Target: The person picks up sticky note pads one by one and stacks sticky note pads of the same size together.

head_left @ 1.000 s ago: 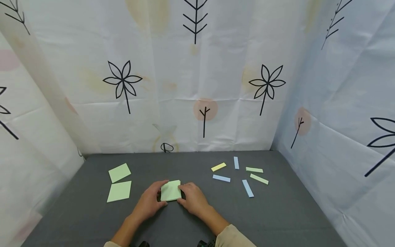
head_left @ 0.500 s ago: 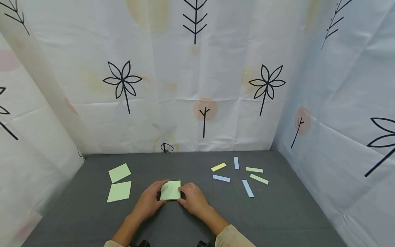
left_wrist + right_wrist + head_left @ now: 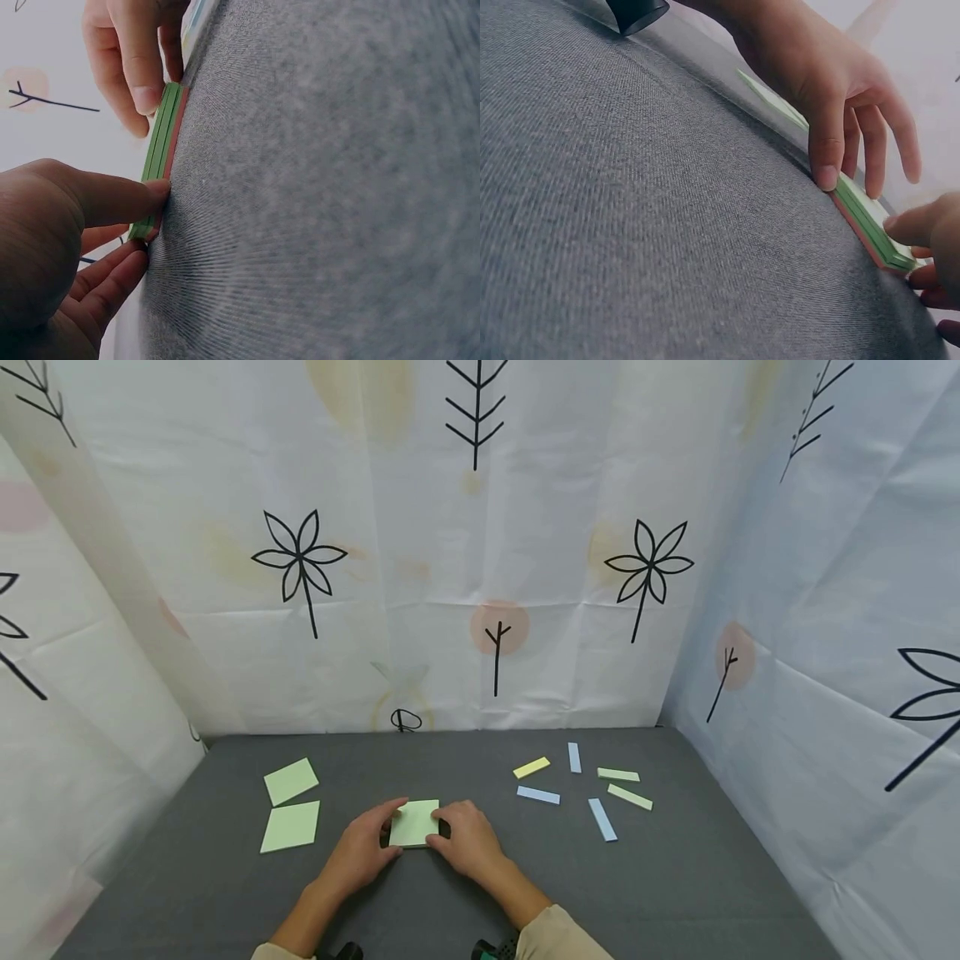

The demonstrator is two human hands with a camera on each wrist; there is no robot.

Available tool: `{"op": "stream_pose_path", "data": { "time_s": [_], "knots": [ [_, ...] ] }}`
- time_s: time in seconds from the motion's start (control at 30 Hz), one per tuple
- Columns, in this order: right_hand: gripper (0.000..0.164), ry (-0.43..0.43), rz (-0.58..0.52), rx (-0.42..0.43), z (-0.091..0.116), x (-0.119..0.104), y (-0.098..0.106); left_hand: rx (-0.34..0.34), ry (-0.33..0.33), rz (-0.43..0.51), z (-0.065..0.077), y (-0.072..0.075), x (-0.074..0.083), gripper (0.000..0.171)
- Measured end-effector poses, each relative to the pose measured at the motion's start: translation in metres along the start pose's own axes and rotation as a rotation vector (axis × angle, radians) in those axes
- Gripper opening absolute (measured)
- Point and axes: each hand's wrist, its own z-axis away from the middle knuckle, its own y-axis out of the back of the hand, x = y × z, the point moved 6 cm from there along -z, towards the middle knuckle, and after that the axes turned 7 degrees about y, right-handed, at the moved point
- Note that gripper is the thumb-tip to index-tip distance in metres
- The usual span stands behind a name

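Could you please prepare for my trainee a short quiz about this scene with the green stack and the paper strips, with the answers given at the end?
1. Count: how many blue strips lie on the table?
2. Fill in: the stack is held between the left hand and the right hand; in the left wrist view, its lowest layer looks ____.
3. Choose: which is nearest to the two loose green squares?
A) the left hand
B) the right hand
C) the yellow strip

Key:
1. Three.
2. Reddish.
3. A.
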Motion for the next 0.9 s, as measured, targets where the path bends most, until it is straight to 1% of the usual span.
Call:
{"op": "stream_pose_path", "data": {
  "time_s": [0.13, 0.3, 0.43, 0.67, 0.9],
  "knots": [
    [0.032, -0.019, -0.025, 0.035, 0.0, 0.005, -0.003, -0.008, -0.005, 0.002, -0.001, -0.001, 0.0, 0.077],
    [0.04, -0.009, -0.091, 0.065, -0.001, 0.012, -0.006, -0.016, 0.012, 0.0, -0.002, -0.001, -0.001, 0.078],
    [0.044, 0.012, -0.116, 0.05, -0.001, 0.015, -0.008, -0.023, 0.02, -0.002, -0.002, 0.0, 0.0, 0.078],
    [0.046, 0.052, -0.089, 0.028, -0.001, 0.013, -0.008, -0.026, 0.022, -0.006, -0.003, -0.001, -0.001, 0.078],
    [0.047, 0.066, -0.084, 0.008, 0.0, 0.012, -0.009, -0.022, 0.01, -0.016, -0.002, 0.0, 0.001, 0.078]
  ]
}}
